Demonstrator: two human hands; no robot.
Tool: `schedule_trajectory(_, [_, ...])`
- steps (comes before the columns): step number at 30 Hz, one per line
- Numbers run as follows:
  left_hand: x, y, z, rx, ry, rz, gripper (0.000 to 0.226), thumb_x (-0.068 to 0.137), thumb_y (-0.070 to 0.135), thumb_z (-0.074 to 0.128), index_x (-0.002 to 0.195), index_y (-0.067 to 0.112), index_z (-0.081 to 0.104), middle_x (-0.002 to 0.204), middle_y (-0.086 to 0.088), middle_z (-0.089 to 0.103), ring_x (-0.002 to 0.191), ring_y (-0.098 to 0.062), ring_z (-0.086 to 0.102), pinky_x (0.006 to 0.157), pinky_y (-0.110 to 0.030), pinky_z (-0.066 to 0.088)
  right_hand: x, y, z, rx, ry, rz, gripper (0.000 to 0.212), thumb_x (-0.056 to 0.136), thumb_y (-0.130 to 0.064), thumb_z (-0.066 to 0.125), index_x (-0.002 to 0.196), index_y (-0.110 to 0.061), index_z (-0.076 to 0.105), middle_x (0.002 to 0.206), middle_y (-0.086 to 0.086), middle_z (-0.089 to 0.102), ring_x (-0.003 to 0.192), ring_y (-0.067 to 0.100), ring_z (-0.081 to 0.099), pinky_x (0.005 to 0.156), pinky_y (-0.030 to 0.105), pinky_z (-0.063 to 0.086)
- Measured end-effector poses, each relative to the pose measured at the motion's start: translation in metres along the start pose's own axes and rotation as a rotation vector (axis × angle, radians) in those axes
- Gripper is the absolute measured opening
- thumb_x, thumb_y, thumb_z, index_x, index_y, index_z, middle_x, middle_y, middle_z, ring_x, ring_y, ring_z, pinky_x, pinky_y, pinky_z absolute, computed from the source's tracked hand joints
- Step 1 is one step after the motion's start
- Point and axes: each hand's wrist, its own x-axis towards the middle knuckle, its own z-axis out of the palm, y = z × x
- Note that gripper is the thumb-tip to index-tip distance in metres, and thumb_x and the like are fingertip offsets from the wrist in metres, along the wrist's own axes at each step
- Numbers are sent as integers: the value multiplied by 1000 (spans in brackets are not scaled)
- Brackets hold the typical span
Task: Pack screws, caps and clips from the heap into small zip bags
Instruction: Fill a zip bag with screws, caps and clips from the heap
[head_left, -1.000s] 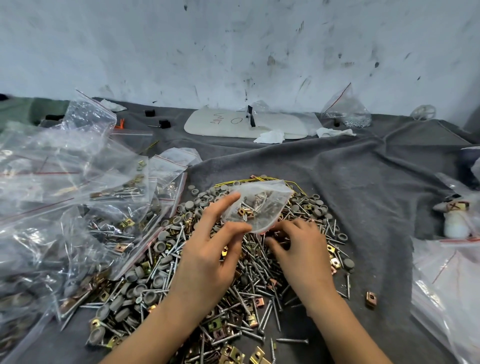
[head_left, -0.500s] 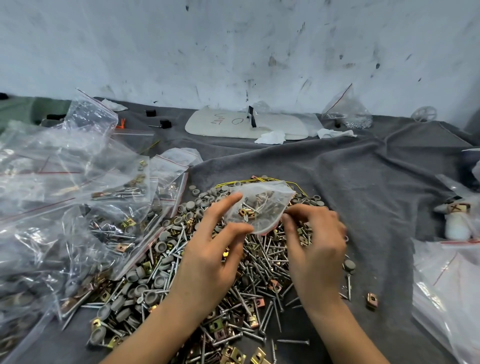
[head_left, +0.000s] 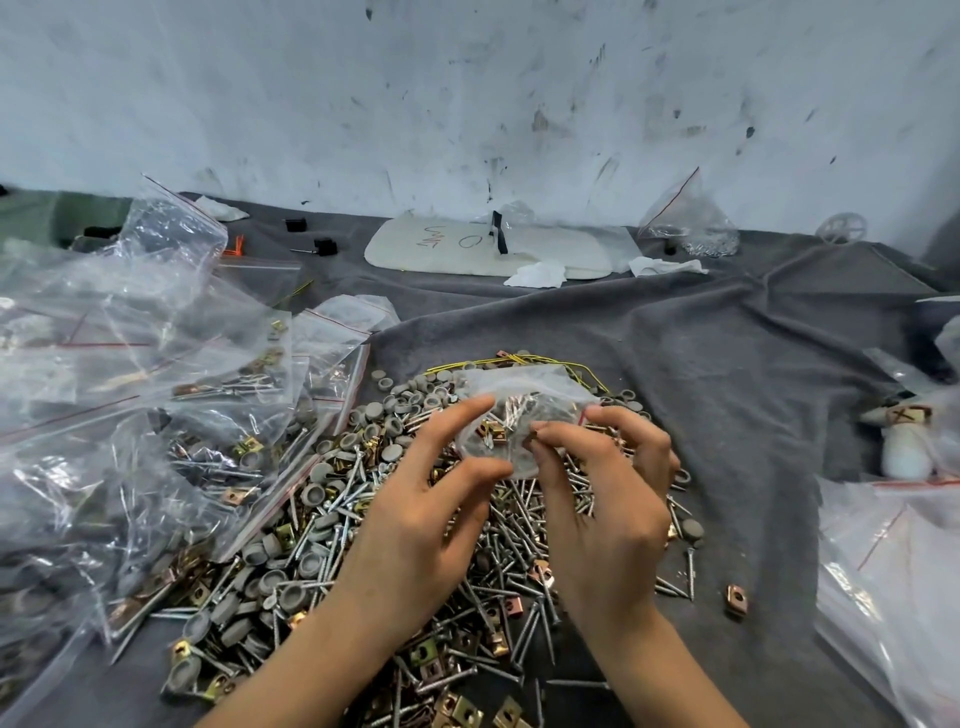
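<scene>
A person's left hand (head_left: 415, 519) pinches the near left edge of a small zip bag (head_left: 524, 395) between thumb and forefinger, holding it just above the far side of the heap (head_left: 332, 519) of screws, grey caps (head_left: 382, 413) and brass clips, probably so that anything dropped falls back onto the pile. The right hand (head_left: 608, 499) has thumb and forefinger closed narrowly on a small dark piece (head_left: 531, 438) at the bag's near edge, its other fingers loosely curled; what the piece is cannot be told. The bag's long axis runs roughly left to right across the heap, with its mouth seemingly turned toward the person to receive parts. A yellow clip (head_left: 492, 429) and slanting screws show through the plastic. Filled bags (head_left: 156, 364) lie left of the heap, and a stray clip (head_left: 736, 598) lies right of it.
</scene>
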Motion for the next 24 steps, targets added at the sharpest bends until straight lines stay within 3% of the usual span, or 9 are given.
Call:
schedule_trajectory(5, [0, 1, -1, 0, 30, -25, 26, 90, 16, 51, 96, 1, 71, 137, -13, 49, 129, -22, 48, 108, -25, 40, 2, 0, -1, 108, 42, 19, 10, 96, -12, 51, 102, -7, 58, 108, 5, 62, 107, 18, 53, 94, 33, 42])
schedule_trajectory(9, [1, 2, -1, 13, 35, -39, 25, 89, 15, 51, 95, 1, 71, 136, -15, 50, 128, -23, 47, 110, -18, 34, 5, 7, -2, 219, 105, 313, 19, 88, -1, 51, 103, -13, 51, 103, 3, 54, 97, 19, 55, 87, 26, 43])
schedule_trajectory(12, [1, 1, -1, 18, 76, -49, 24, 89, 13, 51, 94, 0, 70, 136, -12, 49, 128, -22, 47, 111, -22, 35, 5, 20, -2, 80, -105, 477, 17, 86, -2, 55, 96, -14, 59, 93, 0, 60, 89, 18, 55, 82, 22, 43])
schedule_trajectory(15, [0, 0, -2, 12, 112, -59, 22, 89, 12, 51, 95, 1, 70, 136, -8, 47, 130, -19, 46, 110, -24, 36, 0, 31, 2, -114, -459, 508, 12, 87, -9, 62, 95, -17, 65, 95, -6, 63, 98, 18, 51, 90, 35, 41])
schedule_trajectory(17, [0, -2, -3, 14, 117, -59, 22, 89, 12, 51, 96, 2, 69, 137, -6, 46, 130, -17, 45, 110, -23, 36, -3, 33, 4, -183, -586, 489, 9, 88, -18, 63, 96, -20, 66, 98, -7, 64, 101, 17, 48, 92, 37, 39])
schedule_trajectory(20, [0, -2, -2, 17, 118, -51, 22, 89, 12, 51, 97, 2, 69, 137, -7, 47, 130, -18, 46, 110, -22, 36, -4, 32, 6, -317, -699, 480, 16, 90, -30, 61, 105, -25, 64, 108, -10, 62, 107, 15, 43, 93, 34, 35])
schedule_trajectory(24, [0, -2, -2, 14, 123, -46, 21, 89, 10, 51, 96, 1, 69, 136, -8, 47, 130, -19, 47, 109, -24, 37, -5, 32, 6, -347, -713, 471, 17, 90, -29, 60, 107, -27, 61, 110, -10, 62, 110, 16, 42, 92, 34, 32])
